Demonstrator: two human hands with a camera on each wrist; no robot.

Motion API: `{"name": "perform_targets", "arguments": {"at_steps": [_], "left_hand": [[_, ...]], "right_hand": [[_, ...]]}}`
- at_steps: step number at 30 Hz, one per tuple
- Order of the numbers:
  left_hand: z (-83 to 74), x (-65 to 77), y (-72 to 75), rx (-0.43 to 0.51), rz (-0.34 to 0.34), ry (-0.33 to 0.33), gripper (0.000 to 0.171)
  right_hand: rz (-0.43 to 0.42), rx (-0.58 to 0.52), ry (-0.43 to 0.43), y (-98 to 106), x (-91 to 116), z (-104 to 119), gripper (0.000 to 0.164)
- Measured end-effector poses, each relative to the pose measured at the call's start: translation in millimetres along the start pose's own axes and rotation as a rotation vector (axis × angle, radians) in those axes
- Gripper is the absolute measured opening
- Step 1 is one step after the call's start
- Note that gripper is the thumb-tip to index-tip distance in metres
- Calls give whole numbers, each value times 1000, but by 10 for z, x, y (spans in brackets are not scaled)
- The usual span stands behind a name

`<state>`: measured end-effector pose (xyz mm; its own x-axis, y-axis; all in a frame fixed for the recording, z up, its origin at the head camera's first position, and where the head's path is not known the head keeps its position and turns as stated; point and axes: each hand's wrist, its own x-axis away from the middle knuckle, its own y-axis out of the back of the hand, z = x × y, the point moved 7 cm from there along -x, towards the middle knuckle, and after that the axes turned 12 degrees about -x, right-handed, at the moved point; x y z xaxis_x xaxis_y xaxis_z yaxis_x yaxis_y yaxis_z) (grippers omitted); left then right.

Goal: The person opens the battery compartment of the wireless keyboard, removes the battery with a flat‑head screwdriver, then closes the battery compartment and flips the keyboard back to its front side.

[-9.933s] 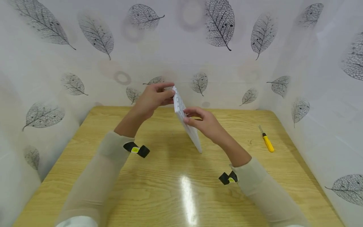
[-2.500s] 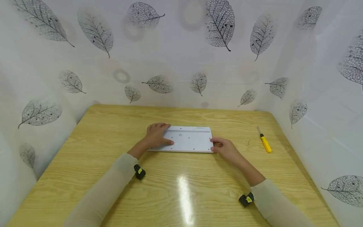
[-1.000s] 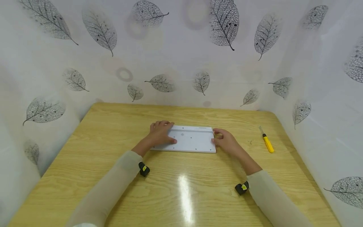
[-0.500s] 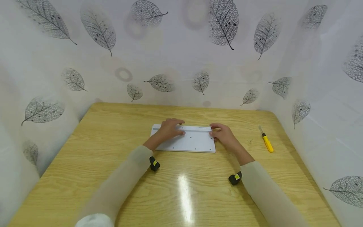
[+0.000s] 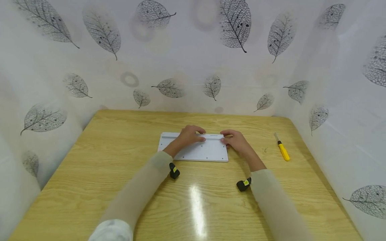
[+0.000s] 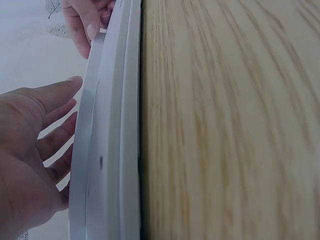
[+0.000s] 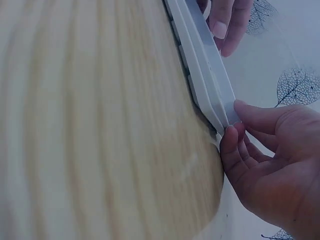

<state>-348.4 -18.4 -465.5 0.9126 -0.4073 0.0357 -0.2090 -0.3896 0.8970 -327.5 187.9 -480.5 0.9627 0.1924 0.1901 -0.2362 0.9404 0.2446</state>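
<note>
A white keyboard (image 5: 196, 152) lies face down on the wooden table, its back dotted with small screws and a raised ridge along the far edge. Keys peek out beneath the keyboard (image 7: 205, 65) in the right wrist view. My left hand (image 5: 189, 136) is over the middle of the far edge, thumb and fingers loosely bent; the left wrist view shows the left hand (image 6: 30, 145) with its thumb just off the ridge. At the far right corner, my right hand (image 5: 237, 142) pinches the keyboard; its thumb touches the ridge of that corner in the right wrist view.
To the right on the table (image 5: 144, 201) lies a screwdriver (image 5: 283, 152) with a yellow handle. Small dark bits (image 5: 264, 150) are beside it. Leaf-patterned white curtains (image 5: 187, 60) enclose the back and both sides.
Earlier the keyboard was held up on edge; now it lies face down. Lately my left hand has slid rightward from its left end, and my right hand has moved up to the far corner.
</note>
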Motion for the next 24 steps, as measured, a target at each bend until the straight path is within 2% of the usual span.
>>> {"name": "perform_targets", "arguments": {"at_steps": [11, 16, 24], "left_hand": [[-221, -83, -82, 6, 15, -34, 35], [-266, -95, -86, -4, 27, -15, 32], [-299, -125, -107, -25, 9, -42, 30]], "right_hand": [[-28, -31, 7, -21, 6, 8, 35], [-31, -54, 4, -55, 36, 35, 34], [-42, -19, -4, -49, 44, 31, 34]]}}
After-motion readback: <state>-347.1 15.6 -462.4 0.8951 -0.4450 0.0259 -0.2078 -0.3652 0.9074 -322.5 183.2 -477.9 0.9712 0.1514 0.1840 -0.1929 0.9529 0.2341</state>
